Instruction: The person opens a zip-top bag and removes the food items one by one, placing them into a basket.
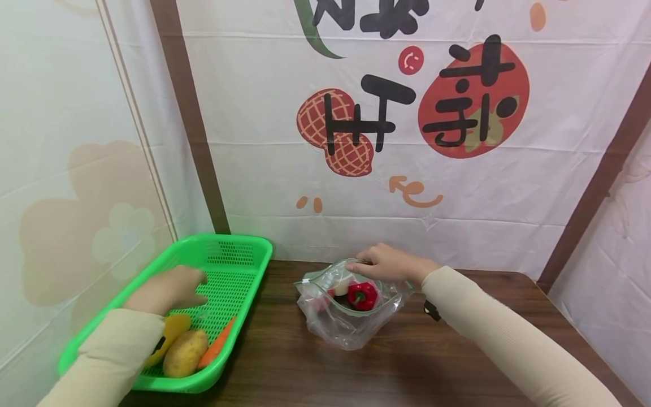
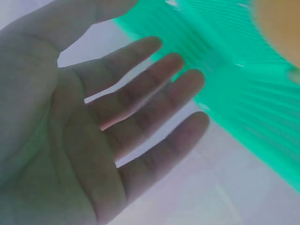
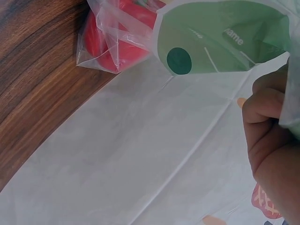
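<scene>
My left hand (image 1: 170,289) hovers over the green plastic basket (image 1: 231,288), palm bare and fingers loosely extended in the left wrist view. Below it in the basket lie a potato (image 1: 185,354), a carrot (image 1: 217,343) and a yellow thing (image 1: 176,327) partly covered by the sleeve. My right hand (image 1: 389,263) pinches the far rim of a clear zip bag (image 1: 346,333), whose mouth gapes. Inside the bag are a red bell pepper (image 1: 362,296), something white (image 1: 343,287) and another reddish thing blurred by the plastic. A green printed panel (image 3: 211,42) marks the bag's side.
The dark wooden table (image 1: 274,350) carries the basket on the left and the bag near its back edge. A white printed cloth (image 1: 264,141) hangs right behind the table, with further cloth at the left and right sides.
</scene>
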The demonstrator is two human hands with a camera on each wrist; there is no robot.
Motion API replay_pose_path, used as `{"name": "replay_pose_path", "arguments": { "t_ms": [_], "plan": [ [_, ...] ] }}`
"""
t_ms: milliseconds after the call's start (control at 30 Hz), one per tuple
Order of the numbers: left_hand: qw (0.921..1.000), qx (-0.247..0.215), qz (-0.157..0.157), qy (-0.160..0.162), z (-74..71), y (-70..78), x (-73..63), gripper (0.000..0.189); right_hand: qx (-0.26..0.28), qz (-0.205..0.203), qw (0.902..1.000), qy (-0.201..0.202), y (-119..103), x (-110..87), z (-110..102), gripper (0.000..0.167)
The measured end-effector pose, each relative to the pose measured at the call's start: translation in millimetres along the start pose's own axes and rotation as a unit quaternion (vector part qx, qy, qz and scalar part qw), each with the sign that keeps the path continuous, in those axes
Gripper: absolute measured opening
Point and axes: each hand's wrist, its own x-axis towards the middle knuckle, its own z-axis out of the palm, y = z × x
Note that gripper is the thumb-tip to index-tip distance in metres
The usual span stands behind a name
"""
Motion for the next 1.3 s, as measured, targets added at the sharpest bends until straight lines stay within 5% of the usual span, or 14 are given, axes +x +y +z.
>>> {"name": "replay_pose_path", "arguments": {
  "t_ms": [233,433,867,1067,1167,1300],
  "plan": [
    [0.9964,0.051,0.030,0.060,-15.5,40.8,2.1,0.031,-0.001,-0.007,1.0000,0.004,-1,-0.4,0,0.042],
    [0.9849,0.088,0.072,0.131,-23.9,76.6,0.0,0.022,0.005,-0.009,0.9999,-0.001,-3,-0.4,1,0.041],
    [0.9404,0.124,0.180,0.260,-37.0,124.7,2.1,0.010,-0.007,-0.014,0.9999,0.004,-5,2.9,-1,0.039],
    [0.9043,0.136,0.249,0.319,-38.5,153.2,19.6,0.005,-0.010,-0.006,0.9999,-0.006,-5,8.3,-2,0.043],
    [0.8894,0.144,0.285,0.327,-39.3,171.6,27.7,0.005,-0.007,-0.005,0.9999,-0.009,-8,10.3,-3,0.041],
    [0.8816,0.155,0.314,0.316,-38.0,194.0,37.9,0.007,-0.007,-0.005,0.9999,-0.008,-11,11.3,-6,0.038]
  ]
}}
